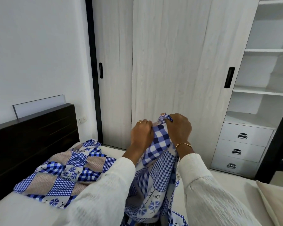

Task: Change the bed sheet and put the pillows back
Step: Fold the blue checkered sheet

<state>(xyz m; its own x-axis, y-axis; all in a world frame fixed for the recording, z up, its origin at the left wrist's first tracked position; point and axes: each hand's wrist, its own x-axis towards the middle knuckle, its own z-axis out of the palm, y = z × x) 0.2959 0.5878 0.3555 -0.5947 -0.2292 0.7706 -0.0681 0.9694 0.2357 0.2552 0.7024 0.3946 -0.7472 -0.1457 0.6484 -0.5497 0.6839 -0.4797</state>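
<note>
Both hands, left hand (141, 132) and right hand (178, 128), pinch the patchwork bed sheet (69, 168) at frame centre, fingers curled tight. Sheet trails lower left across the mattress (15, 209), toward the headboard (31, 132).

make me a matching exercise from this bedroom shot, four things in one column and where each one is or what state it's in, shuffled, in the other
Things:
1. patchwork sheet
2. headboard
3. drawers
4. wardrobe door

Places or states:
A. stacked in three under the open shelves, at the right
B. dark wood, standing against the white wall at the left
C. pale wood grain with a black handle, straight ahead
D. gripped by the left hand and right hand, partly lying on the mattress

Pairs: 1-D, 2-B, 3-A, 4-C
</note>
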